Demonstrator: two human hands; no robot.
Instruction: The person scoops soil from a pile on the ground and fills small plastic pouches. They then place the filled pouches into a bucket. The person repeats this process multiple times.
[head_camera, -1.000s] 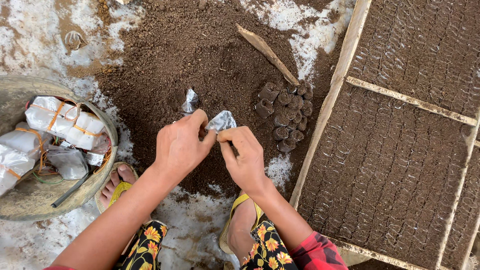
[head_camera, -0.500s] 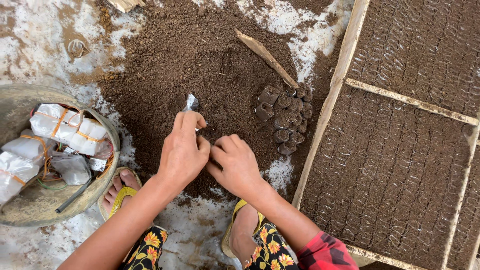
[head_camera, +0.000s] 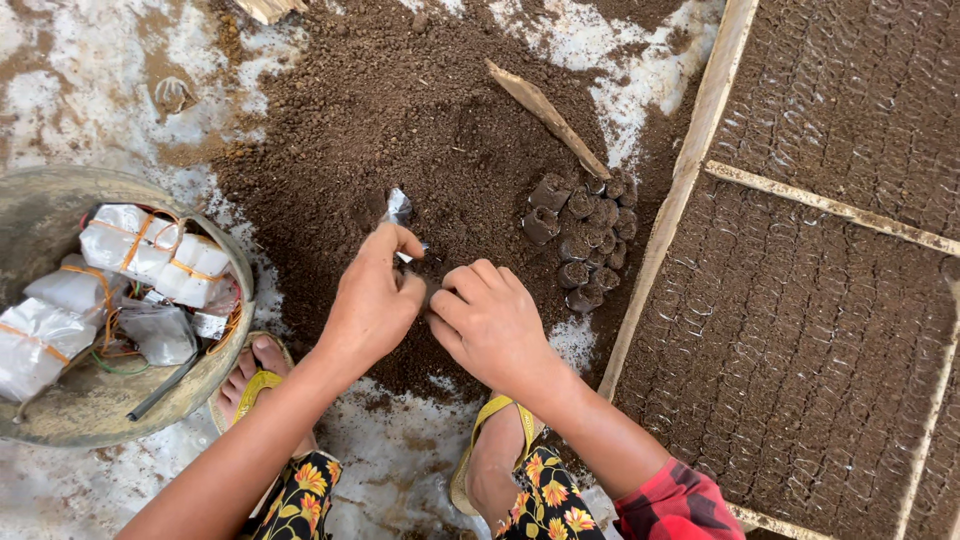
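Soil (head_camera: 400, 120) filling is the step, I'd say: left hand (head_camera: 372, 300) pinches a small bag (head_camera: 398, 208) over the heap, right hand (head_camera: 490, 325) curled shut beside it. Next calls for packing it firm, then setting it by the filled bags (head_camera: 585, 225).

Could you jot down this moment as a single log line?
left hand: pinching small clear plastic bag | right hand: fist beside it, over soil pile | filled bags: clustered by wooden frame
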